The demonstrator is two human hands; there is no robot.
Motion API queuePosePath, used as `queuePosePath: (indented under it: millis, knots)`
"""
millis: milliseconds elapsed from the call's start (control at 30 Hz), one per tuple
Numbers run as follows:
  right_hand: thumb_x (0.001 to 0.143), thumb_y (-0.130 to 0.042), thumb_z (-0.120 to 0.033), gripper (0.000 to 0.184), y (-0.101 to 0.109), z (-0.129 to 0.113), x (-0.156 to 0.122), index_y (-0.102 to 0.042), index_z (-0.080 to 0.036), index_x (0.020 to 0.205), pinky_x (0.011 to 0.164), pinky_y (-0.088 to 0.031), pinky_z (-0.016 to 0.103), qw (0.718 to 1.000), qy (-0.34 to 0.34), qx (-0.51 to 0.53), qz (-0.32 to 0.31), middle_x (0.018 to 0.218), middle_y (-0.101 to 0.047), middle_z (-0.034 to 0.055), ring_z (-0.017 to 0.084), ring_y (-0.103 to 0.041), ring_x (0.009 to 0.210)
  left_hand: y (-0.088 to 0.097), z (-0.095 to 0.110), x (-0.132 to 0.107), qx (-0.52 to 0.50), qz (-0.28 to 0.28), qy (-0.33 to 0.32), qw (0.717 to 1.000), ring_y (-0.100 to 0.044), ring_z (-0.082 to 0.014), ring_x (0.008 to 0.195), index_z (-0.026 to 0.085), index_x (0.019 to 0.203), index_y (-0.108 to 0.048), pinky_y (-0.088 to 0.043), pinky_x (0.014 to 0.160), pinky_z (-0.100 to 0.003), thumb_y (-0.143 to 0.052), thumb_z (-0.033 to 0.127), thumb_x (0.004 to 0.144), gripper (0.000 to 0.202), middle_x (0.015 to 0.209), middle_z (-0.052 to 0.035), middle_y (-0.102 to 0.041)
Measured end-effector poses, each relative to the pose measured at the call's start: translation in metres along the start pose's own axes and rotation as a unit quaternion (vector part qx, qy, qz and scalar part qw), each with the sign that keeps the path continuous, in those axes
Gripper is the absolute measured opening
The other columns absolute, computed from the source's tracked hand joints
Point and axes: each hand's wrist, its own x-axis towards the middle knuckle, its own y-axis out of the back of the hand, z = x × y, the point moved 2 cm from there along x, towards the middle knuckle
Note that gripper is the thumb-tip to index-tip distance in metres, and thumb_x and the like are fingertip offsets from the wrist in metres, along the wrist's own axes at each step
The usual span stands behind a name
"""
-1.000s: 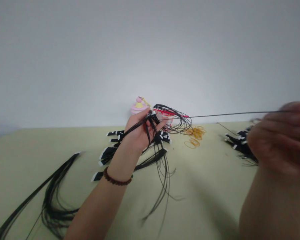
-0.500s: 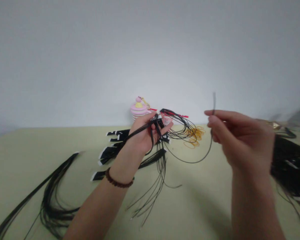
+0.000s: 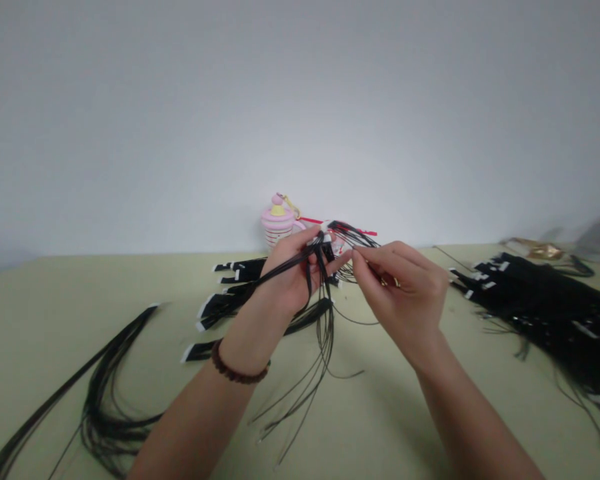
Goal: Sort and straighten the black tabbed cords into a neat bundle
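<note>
My left hand (image 3: 293,273), with a brown beaded bracelet (image 3: 240,365) at the wrist, is closed around a bundle of thin black wires (image 3: 325,333) near its white end piece (image 3: 325,230). Loose wire ends hang from it toward the table. My right hand (image 3: 403,287) is closed in a pinch just right of the bundle. Between its thumb and forefinger is a single black wire (image 3: 357,321), which loops below the fingers; its tip is mostly hidden. The two hands' fingertips are close together.
Black wire bundles with white ends (image 3: 215,310) lie behind my left forearm, and another bundle (image 3: 100,393) curves at the left. A dark pile of wires (image 3: 545,300) lies at the right. A pink-lidded cup (image 3: 277,220) stands by the wall, near a red strip (image 3: 365,231).
My right hand has moved left with the wire, from well apart to beside my left hand's fingertips. My left hand has stayed nearly in place, still gripping the bundle.
</note>
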Motion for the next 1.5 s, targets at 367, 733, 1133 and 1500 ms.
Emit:
queuePosePath:
  millis: [367, 733, 1133, 1500]
  knots:
    - [0.078, -0.059, -0.011, 0.012, -0.0003, 0.0005, 0.0006, -0.07, -0.012, 0.076, 0.046, -0.038, 0.02, 0.999, 0.025, 0.0, 0.033, 0.06, -0.058, 0.0017, 0.007, -0.048, 0.049, -0.0038, -0.0005, -0.0006, 0.006, 0.016, 0.013, 1.0, -0.047, -0.001, 0.031, 0.009, 0.072, -0.058, -0.045, 0.035, -0.007, -0.052, 0.013, 0.083, 0.013, 0.055, 0.0, -0.061]
    - [0.078, -0.06, -0.01, 0.011, -0.0009, -0.0002, 0.001, -0.07, -0.012, 0.075, 0.045, -0.038, 0.02, 0.999, 0.033, -0.008, 0.037, 0.059, -0.058, 0.0019, 0.007, -0.048, 0.049, -0.0091, -0.0015, -0.0043, 0.001, 0.004, -0.008, 1.0, -0.047, -0.0008, 0.032, 0.008, 0.07, -0.057, -0.047, 0.036, -0.009, -0.047, 0.008, 0.084, 0.017, 0.056, -0.0006, -0.06]
    - [0.078, -0.06, -0.01, 0.011, 0.0005, 0.0002, 0.0013, -0.07, -0.011, 0.073, 0.047, -0.037, 0.019, 0.999, 0.031, -0.017, 0.036, 0.056, -0.054, 0.0002, 0.006, -0.045, 0.049, -0.0046, -0.0017, -0.0009, 0.004, 0.03, 0.003, 1.0, -0.046, -0.0011, 0.034, 0.009, 0.073, -0.056, -0.04, 0.03, -0.007, -0.048, 0.01, 0.084, 0.013, 0.056, 0.0002, -0.058]
    - [0.078, -0.059, -0.01, 0.012, -0.0017, -0.0002, 0.0015, -0.069, -0.012, 0.071, 0.045, -0.037, 0.019, 0.997, 0.048, -0.046, 0.041, 0.055, -0.054, -0.0002, 0.006, -0.044, 0.048, -0.0087, -0.0024, -0.0023, 0.031, 0.034, -0.033, 0.998, -0.057, -0.0075, 0.048, 0.009, 0.069, -0.056, -0.037, 0.029, -0.008, -0.05, 0.011, 0.082, 0.014, 0.058, -0.0021, -0.058]
